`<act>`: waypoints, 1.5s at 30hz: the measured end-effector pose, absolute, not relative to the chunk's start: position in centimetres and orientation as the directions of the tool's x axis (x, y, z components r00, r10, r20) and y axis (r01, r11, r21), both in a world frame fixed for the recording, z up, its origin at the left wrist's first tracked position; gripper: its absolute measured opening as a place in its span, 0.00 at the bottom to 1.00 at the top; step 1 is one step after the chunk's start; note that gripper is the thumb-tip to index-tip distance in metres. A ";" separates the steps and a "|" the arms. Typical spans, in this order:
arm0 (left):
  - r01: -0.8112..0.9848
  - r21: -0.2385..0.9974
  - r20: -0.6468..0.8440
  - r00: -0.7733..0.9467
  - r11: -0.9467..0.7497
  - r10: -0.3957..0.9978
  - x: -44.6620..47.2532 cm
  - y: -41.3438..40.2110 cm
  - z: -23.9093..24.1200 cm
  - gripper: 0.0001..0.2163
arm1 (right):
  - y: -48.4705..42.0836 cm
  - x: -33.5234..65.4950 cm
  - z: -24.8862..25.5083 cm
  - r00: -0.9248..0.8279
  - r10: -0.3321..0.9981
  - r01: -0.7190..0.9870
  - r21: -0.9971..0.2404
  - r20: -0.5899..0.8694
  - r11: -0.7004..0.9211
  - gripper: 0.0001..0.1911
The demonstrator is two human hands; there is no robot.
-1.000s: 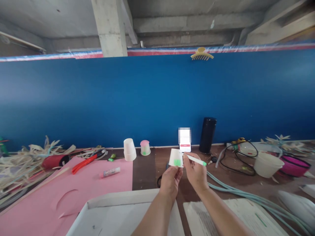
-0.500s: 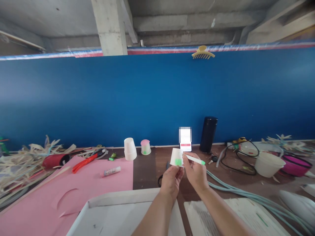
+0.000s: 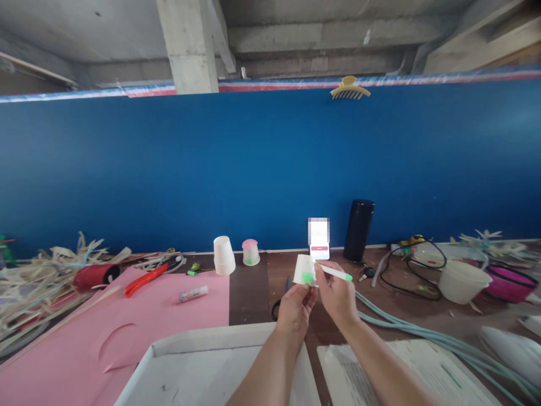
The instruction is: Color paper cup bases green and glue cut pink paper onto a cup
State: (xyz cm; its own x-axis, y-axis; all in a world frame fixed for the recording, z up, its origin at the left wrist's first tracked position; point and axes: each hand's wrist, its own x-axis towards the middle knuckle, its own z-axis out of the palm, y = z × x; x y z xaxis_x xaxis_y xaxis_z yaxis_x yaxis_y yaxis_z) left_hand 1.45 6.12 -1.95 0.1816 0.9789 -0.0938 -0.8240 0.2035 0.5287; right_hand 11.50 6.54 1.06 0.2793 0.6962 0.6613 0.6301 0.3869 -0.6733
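Paper cup (image 3: 301, 266), in the head view, is held up in front of the person, above the surface (image 3: 251, 301), with its wide rim toward the body and its narrow end away. The left hand (image 3: 293, 310) pinches it near the rim between thumb and fingers, probably so that the side with the green patch (image 3: 307, 278) stays uncovered and steady. The right hand (image 3: 338, 293) is closed around a pen (image 3: 336, 272), gripped low like a writing tool, its green end pointing out to the right; whether the tip touches the cup is too small to tell. A phone (image 3: 319, 248) stands just behind, perhaps propped there to be easily seen. Compared with a second ago, both grips match; the whole view has shifted slightly, and the pen's green end sits a little nearer the cup.
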 end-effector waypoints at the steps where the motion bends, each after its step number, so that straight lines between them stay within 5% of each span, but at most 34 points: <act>1: -0.825 0.528 -0.092 0.182 0.203 0.979 1.4 6.1 -1.9 0.02 | 6.5 11.5 1.1 0.281 0.695 0.634 -0.672 0.662 0.383 0.14; 45: -0.830 0.525 -0.062 0.183 0.188 0.981 1.3 5.9 -2.0 0.03 | 6.4 11.9 1.0 0.270 0.678 0.691 -0.628 0.684 0.359 0.16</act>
State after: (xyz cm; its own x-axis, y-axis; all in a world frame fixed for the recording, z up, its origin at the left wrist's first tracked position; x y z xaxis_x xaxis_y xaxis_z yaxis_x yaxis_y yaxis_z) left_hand 1.25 5.86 -1.98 0.1826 0.9812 -0.0618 -0.8303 0.1876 0.5248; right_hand 11.88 6.39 1.01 0.2695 0.6782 0.6837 0.6907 0.3586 -0.6280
